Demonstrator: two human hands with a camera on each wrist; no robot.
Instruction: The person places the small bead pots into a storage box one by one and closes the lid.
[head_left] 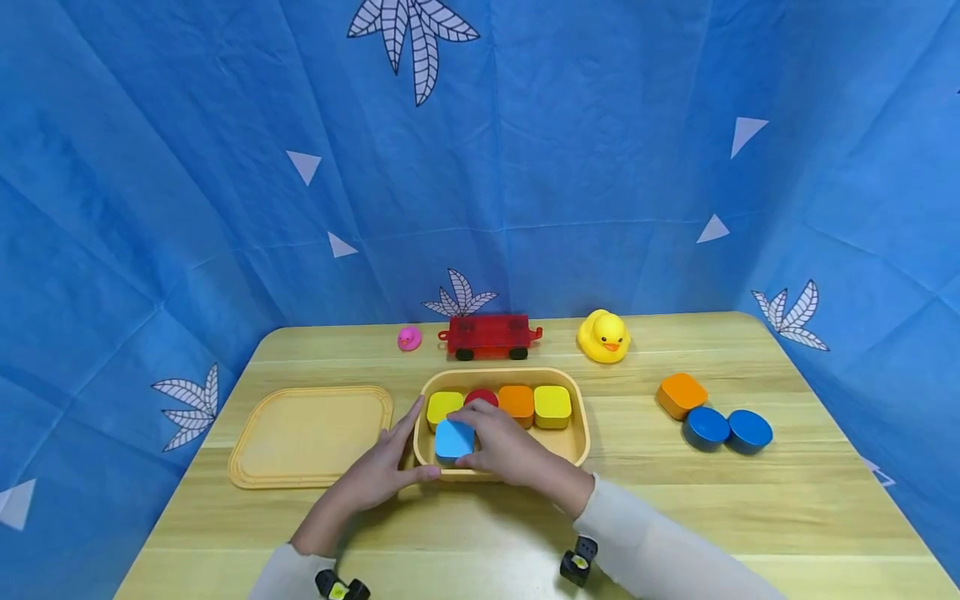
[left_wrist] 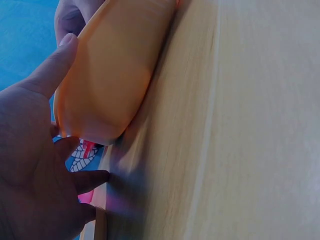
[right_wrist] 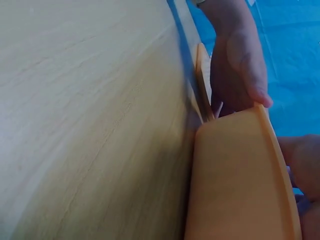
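Observation:
A tan rounded tray (head_left: pixel 558 450) stands at the middle of the table. In it, my right hand (head_left: pixel 504 443) pinches a light-blue rounded block (head_left: pixel 454 442) between thumb and fingers at the front left. Behind it sit a yellow block (head_left: pixel 445 406), a red piece (head_left: pixel 482 395) partly covered by the hand, an orange block (head_left: pixel 515 403) and another yellow block (head_left: pixel 552 406). My left hand (head_left: pixel 381 471) spreads around the tray's left end, its thumb touching the front rim. The left wrist view shows that thumb on the tray wall (left_wrist: pixel 115 70), the other fingers reaching past the end.
A flat tan lid (head_left: pixel 311 437) lies to the left. Along the back are a pink duck (head_left: pixel 409 338), a red toy wagon (head_left: pixel 489 336) and a yellow duck (head_left: pixel 603 337). On the right sit an orange block (head_left: pixel 681 395) and two blue round pieces (head_left: pixel 707 428).

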